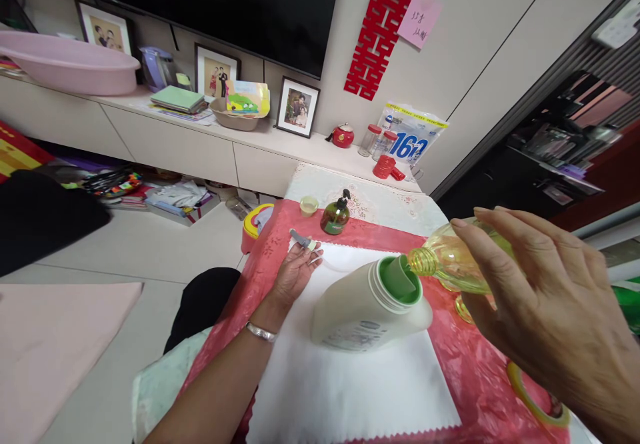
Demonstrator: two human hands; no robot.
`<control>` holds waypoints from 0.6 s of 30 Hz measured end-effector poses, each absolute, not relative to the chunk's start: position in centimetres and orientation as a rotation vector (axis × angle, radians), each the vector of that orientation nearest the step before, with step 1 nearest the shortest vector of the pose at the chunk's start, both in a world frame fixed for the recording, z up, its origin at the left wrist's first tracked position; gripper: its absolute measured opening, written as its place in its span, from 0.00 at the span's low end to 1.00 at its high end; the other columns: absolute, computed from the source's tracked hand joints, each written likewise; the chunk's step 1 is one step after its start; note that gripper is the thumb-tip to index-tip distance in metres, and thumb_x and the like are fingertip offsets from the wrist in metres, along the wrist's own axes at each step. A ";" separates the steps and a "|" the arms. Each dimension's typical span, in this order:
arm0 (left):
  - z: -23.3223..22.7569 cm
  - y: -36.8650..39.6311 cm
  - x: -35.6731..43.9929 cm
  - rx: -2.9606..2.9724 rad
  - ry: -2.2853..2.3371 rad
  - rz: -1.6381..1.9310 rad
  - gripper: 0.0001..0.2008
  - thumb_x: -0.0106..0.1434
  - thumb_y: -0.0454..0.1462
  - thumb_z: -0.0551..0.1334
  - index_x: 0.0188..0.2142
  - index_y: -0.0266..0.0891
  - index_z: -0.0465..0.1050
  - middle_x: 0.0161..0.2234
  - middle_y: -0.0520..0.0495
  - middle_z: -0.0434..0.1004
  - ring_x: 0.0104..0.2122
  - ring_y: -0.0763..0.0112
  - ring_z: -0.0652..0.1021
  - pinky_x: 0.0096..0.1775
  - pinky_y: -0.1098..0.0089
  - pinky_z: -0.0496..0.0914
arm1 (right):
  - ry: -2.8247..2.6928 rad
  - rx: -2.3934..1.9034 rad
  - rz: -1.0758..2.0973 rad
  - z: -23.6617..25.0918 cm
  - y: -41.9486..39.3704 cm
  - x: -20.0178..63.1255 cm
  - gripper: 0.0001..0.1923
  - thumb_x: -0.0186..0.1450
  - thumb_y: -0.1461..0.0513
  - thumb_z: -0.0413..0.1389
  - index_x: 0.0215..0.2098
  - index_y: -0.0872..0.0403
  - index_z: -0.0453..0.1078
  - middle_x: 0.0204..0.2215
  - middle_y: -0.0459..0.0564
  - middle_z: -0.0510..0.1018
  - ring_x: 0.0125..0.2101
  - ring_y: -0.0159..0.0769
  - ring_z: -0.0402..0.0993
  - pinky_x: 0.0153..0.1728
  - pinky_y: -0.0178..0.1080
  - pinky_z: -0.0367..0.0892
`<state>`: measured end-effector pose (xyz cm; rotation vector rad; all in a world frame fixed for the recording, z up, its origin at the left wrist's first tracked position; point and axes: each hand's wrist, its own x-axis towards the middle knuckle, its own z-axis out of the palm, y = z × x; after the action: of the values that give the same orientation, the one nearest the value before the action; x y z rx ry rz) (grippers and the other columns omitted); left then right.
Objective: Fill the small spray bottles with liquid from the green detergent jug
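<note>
My right hand [545,317] grips a clear plastic bottle [453,264] of yellowish liquid, tipped sideways. Its open neck points into the green spout of a white jug [365,307], which sits on a white cloth [345,384] with its mouth up and to the right. My left hand [297,272] rests palm up on the cloth's far left corner, fingers loose and holding nothing, well apart from the jug. A small grey object [300,238] lies just beyond its fingertips. A silver bangle circles that wrist.
A red patterned tablecloth [465,371] covers the table. A dark green pump bottle [335,217] and a small pale cup [309,205] stand at the far side. A yellow ring of tape [535,401] lies near right. A low cabinet with photo frames runs behind.
</note>
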<state>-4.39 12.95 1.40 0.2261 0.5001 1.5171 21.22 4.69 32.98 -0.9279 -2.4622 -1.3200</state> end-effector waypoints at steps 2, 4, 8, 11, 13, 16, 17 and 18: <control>1.5 12.9 -4.4 0.224 0.500 1.517 0.15 0.61 0.29 0.69 0.46 0.42 0.74 0.43 0.45 0.84 0.41 0.67 0.83 0.46 0.66 0.73 | -2.460 -0.927 -1.325 33.0 4.7 21.3 0.22 0.69 0.66 0.47 0.61 0.55 0.59 0.54 0.65 0.73 0.51 0.63 0.74 0.41 0.53 0.68; 1.6 12.9 -4.4 0.214 0.501 1.523 0.15 0.61 0.28 0.69 0.46 0.41 0.74 0.42 0.45 0.84 0.40 0.67 0.83 0.46 0.66 0.74 | -2.462 -0.924 -1.331 33.0 4.7 21.4 0.22 0.69 0.66 0.47 0.61 0.55 0.59 0.55 0.65 0.72 0.51 0.63 0.74 0.42 0.54 0.69; 1.8 12.8 -4.3 0.208 0.502 1.529 0.14 0.61 0.28 0.69 0.46 0.41 0.75 0.42 0.45 0.84 0.40 0.68 0.83 0.45 0.66 0.74 | -2.469 -0.912 -1.328 33.0 4.7 21.6 0.22 0.70 0.66 0.47 0.63 0.55 0.59 0.56 0.65 0.72 0.52 0.63 0.73 0.42 0.55 0.69; 1.7 12.9 -4.3 0.202 0.505 1.527 0.14 0.61 0.28 0.69 0.46 0.41 0.75 0.42 0.45 0.84 0.40 0.67 0.83 0.45 0.66 0.74 | -2.467 -0.915 -1.335 33.1 4.7 21.6 0.22 0.70 0.66 0.48 0.62 0.54 0.59 0.56 0.64 0.72 0.52 0.63 0.73 0.43 0.55 0.69; 1.6 12.9 -4.3 0.205 0.504 1.528 0.14 0.61 0.28 0.69 0.46 0.41 0.75 0.42 0.45 0.84 0.40 0.67 0.83 0.45 0.66 0.74 | -2.464 -0.911 -1.343 33.1 4.6 21.5 0.21 0.71 0.66 0.48 0.62 0.55 0.59 0.55 0.65 0.72 0.52 0.63 0.73 0.43 0.56 0.70; 1.3 13.0 -4.3 0.216 0.500 1.523 0.14 0.62 0.28 0.69 0.46 0.41 0.75 0.43 0.45 0.84 0.41 0.67 0.83 0.46 0.66 0.74 | -2.475 -0.898 -1.345 33.2 4.6 21.5 0.21 0.71 0.65 0.47 0.62 0.55 0.59 0.55 0.65 0.72 0.52 0.63 0.73 0.43 0.56 0.70; 1.3 13.0 -4.3 0.217 0.499 1.523 0.14 0.62 0.28 0.69 0.46 0.41 0.75 0.43 0.45 0.84 0.41 0.67 0.83 0.46 0.66 0.74 | -2.474 -0.901 -1.347 33.2 4.6 21.5 0.21 0.71 0.65 0.47 0.62 0.55 0.59 0.56 0.65 0.72 0.52 0.63 0.73 0.43 0.56 0.70; 1.2 13.0 -4.3 0.218 0.499 1.524 0.15 0.61 0.28 0.69 0.46 0.41 0.75 0.43 0.45 0.84 0.41 0.67 0.83 0.46 0.66 0.74 | -2.470 -0.911 -1.347 33.2 4.5 21.5 0.21 0.71 0.65 0.47 0.62 0.55 0.59 0.56 0.65 0.72 0.52 0.63 0.73 0.44 0.56 0.70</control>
<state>-4.32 12.99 1.22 0.2181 0.4994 1.5240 21.49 4.55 33.19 -0.9107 -2.4698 -1.3473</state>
